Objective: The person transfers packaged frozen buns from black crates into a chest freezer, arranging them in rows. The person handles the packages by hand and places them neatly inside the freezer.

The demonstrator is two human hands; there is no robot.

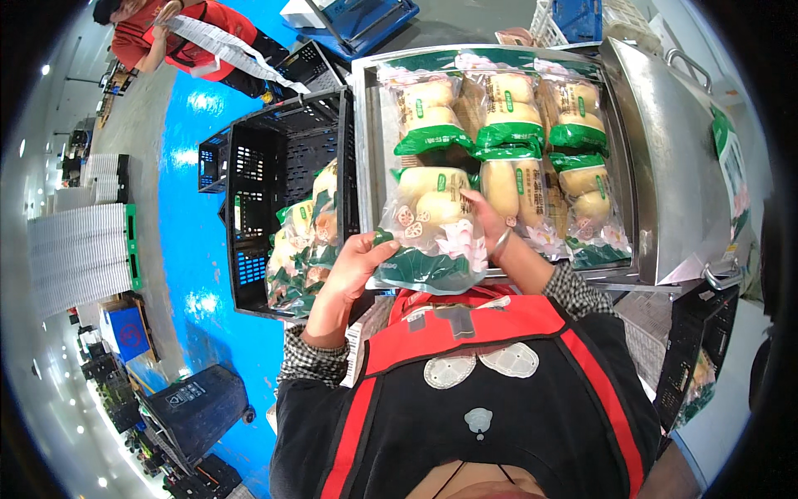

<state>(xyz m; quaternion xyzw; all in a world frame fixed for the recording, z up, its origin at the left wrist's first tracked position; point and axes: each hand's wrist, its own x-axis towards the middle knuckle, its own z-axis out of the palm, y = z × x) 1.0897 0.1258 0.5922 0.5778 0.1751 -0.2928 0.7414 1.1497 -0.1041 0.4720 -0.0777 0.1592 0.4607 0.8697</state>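
Observation:
I hold a clear bag of pale buns [432,229] with green and pink flower print, just above the near edge of a steel chest bin [366,125]. My left hand [353,266] grips the bag's lower left corner. My right hand [486,220] holds its right side, a bangle on the wrist. Inside the bin lie several more bun bags [507,108] in rows, packed side by side.
A black plastic crate [274,175] at my left holds more bun bags [303,241]. The bin's steel lid [673,166] stands open at right. Another person in red [183,37] holds a long paper strip at top left. Blue floor, stacked white trays and a wheeled bin lie left.

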